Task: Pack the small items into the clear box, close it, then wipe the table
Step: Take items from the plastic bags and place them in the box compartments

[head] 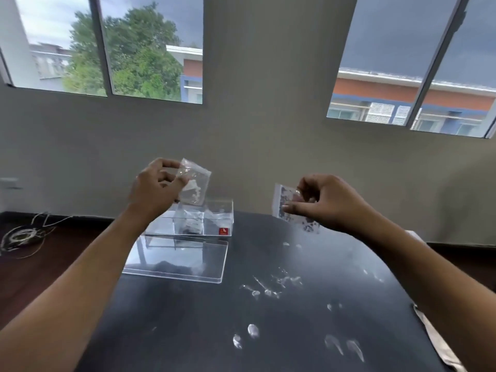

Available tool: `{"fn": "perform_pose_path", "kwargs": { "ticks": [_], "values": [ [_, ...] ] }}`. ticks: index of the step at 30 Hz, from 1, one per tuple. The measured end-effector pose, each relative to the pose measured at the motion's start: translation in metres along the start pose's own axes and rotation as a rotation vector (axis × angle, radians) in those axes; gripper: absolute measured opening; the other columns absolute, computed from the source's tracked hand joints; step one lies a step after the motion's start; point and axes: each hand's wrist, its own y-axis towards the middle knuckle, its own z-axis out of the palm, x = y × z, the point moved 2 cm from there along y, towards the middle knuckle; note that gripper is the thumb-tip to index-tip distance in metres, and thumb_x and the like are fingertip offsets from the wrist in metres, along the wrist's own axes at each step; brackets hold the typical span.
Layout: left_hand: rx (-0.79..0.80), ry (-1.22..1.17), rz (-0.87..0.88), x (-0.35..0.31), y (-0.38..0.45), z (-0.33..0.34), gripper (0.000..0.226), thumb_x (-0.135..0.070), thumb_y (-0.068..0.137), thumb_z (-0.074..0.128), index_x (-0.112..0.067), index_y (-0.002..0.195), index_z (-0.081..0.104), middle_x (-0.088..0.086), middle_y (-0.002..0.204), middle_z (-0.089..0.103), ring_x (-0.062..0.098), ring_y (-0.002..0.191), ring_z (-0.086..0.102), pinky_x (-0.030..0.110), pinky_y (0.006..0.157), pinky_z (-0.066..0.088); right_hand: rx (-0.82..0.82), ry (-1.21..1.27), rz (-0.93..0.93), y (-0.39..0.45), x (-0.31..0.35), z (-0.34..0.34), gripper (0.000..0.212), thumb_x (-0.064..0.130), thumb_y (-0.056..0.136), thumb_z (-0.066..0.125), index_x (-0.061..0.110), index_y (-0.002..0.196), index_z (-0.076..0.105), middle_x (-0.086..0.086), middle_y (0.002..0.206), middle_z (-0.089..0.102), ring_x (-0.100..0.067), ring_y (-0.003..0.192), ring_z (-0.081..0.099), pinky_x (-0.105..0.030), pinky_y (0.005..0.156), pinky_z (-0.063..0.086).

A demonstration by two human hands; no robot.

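The packing step is in hand, with both hands raised above the dark worktop (188, 318). The left hand (155, 187) pinches a small clear bag (194, 187) by its upper edge between thumb and fingers; the bag holds some white bits and hangs just above the clear box (214, 218). The box stands open at the far left of the worktop and already has something in its middle compartment, though what it is cannot be made out. Its flat clear lid (177, 260) lies on the worktop just on the near side of the box. The right hand (319, 201) grips a second small packet (284, 205), white with dark speckles, held in the air to the right of the box and apart from it. More small clear items (268, 287) lie scattered on the right and near parts of the worktop, so packing looks far from done. The next move probably calls for lowering the left bag into a free compartment and letting go, then bringing the right packet leftward over the box. The lid and the wiping come later; a beige cloth (434, 342) at the near right edge may serve for that.
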Motion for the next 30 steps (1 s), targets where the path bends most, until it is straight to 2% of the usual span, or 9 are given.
{"fn": "perform_pose_path", "kwargs": {
  "ticks": [4,6,9,13,20,23,25,28,30],
  "values": [
    [-0.205,0.060,-0.052,0.044,-0.001,-0.017,0.023,-0.024,0.092,0.075,-0.020,0.111,0.063,0.011,0.090,0.075,0.008,0.052,0.069,0.016,0.051,0.054,-0.065,0.173,0.080,0.029,0.015,0.045,0.037,0.029,0.070,0.094,0.013,0.088,0.066,-0.003,0.071,0.067,-0.014,0.052,0.057,-0.028,0.052,0.050],
    [-0.243,0.147,-0.043,0.054,-0.003,-0.023,0.023,-0.025,0.092,0.075,-0.021,0.112,0.064,0.010,0.091,0.076,0.018,0.059,0.072,0.027,0.059,0.060,-0.041,0.349,0.134,0.041,0.020,0.071,0.041,0.024,0.074,0.092,0.011,0.102,0.064,-0.014,0.076,0.068,-0.018,0.050,0.056,-0.026,0.040,0.046],
    [-0.258,0.236,-0.040,0.061,-0.004,-0.029,0.026,-0.024,0.090,0.076,-0.021,0.114,0.066,0.006,0.088,0.076,0.024,0.071,0.074,0.043,0.072,0.064,-0.009,0.551,0.235,0.060,0.018,0.106,0.038,0.015,0.086,0.081,0.015,0.114,0.056,-0.031,0.093,0.068,-0.025,0.052,0.058,-0.027,0.038,0.046],
    [-0.243,0.312,-0.041,0.064,-0.008,-0.025,0.033,-0.022,0.090,0.075,-0.018,0.119,0.060,0.006,0.089,0.078,0.025,0.079,0.073,0.039,0.080,0.060,-0.012,0.639,0.259,0.077,0.012,0.139,0.026,0.000,0.091,0.067,0.015,0.109,0.053,-0.027,0.088,0.066,-0.032,0.054,0.070,-0.035,0.046,0.055],
    [-0.175,0.498,0.047,0.071,-0.009,-0.016,0.009,-0.021,0.086,0.072,-0.022,0.094,0.070,-0.012,0.078,0.068,0.025,0.080,0.066,0.042,0.080,0.056,-0.058,0.577,0.177,0.081,0.007,0.157,0.023,-0.006,0.090,0.052,0.013,0.099,0.062,-0.016,0.103,0.063,-0.036,0.054,0.073,-0.048,0.053,0.063],
    [-0.160,0.510,0.027,0.071,-0.011,-0.012,0.014,-0.021,0.087,0.068,-0.020,0.101,0.070,-0.009,0.079,0.070,0.027,0.085,0.066,0.040,0.082,0.054,-0.033,0.374,0.116,0.083,0.004,0.161,0.015,0.005,0.085,0.064,0.015,0.087,0.074,-0.008,0.093,0.072,-0.024,0.061,0.074,-0.039,0.058,0.060],
    [-0.154,0.516,0.015,0.070,-0.011,-0.011,0.015,-0.022,0.089,0.067,-0.020,0.104,0.070,-0.009,0.079,0.072,0.028,0.086,0.066,0.042,0.084,0.053,0.007,0.132,0.056,0.082,0.005,0.159,0.015,0.023,0.086,0.073,0.018,0.099,0.079,0.002,0.094,0.076,-0.017,0.083,0.074,-0.027,0.074,0.051],
    [-0.176,0.477,0.004,0.066,-0.011,-0.011,0.014,-0.024,0.090,0.068,-0.023,0.104,0.068,-0.017,0.073,0.067,0.023,0.077,0.066,0.045,0.086,0.056,0.125,-0.104,-0.055,0.082,0.005,0.156,0.057,0.060,0.085,0.071,0.016,0.122,0.074,-0.005,0.132,0.068,-0.020,0.119,0.062,-0.029,0.094,0.046],
    [-0.207,0.449,-0.017,0.063,-0.011,-0.012,0.013,-0.026,0.091,0.069,-0.025,0.104,0.067,-0.024,0.068,0.061,0.017,0.071,0.065,0.046,0.089,0.056,0.272,-0.222,-0.109,0.079,0.004,0.154,0.079,0.077,0.078,0.064,0.020,0.133,0.067,-0.008,0.159,0.042,-0.026,0.143,0.041,-0.043,0.115,0.033]
  ]
}}
